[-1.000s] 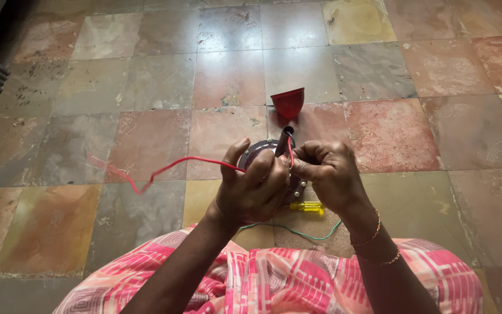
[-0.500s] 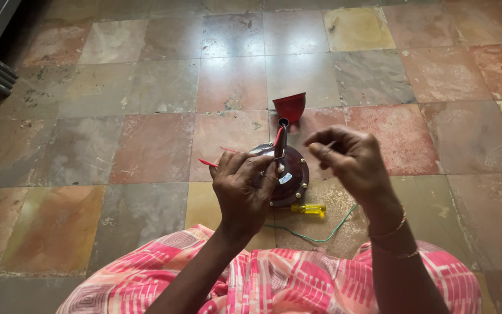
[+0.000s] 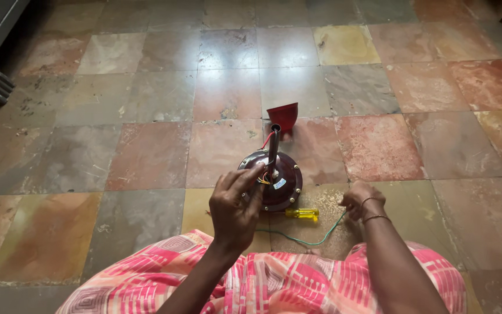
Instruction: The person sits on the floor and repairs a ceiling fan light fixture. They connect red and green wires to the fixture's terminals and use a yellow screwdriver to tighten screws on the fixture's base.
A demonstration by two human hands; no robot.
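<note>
Two bare hands work over a ceiling fan motor (image 3: 277,185), a round dark maroon housing lying flat on a floor (image 3: 146,87) of worn pink, grey and yellow stone tiles. A short metal down rod (image 3: 273,148) stands upright from the middle of the motor, with red and yellow wires (image 3: 264,178) showing at its foot. Just beyond the motor sits a red cone-shaped canopy cup (image 3: 283,116).

The left hand (image 3: 236,209) rests at the near left edge of the motor, its fingers (image 3: 250,176) spread apart and lying on the housing beside the rod, gripping nothing. The right hand (image 3: 360,199), wearing thin bangles, is low on the floor to the right of the motor. Its fingers seem pinched together on the end of a thin green wire (image 3: 306,239), though the grip is partly hidden by the wrist. That wire curves along the floor in front of the motor, toward the pink patterned cloth (image 3: 262,279) over the person's lap. A yellow-handled screwdriver (image 3: 302,213) lies on the floor touching the near right edge of the motor.

Judging by this, the step in hand is gathering the green wire while steadying the motor. The next move likely calls for bringing that wire up to the rod, needing a fine pinch and a steady housing.
</note>
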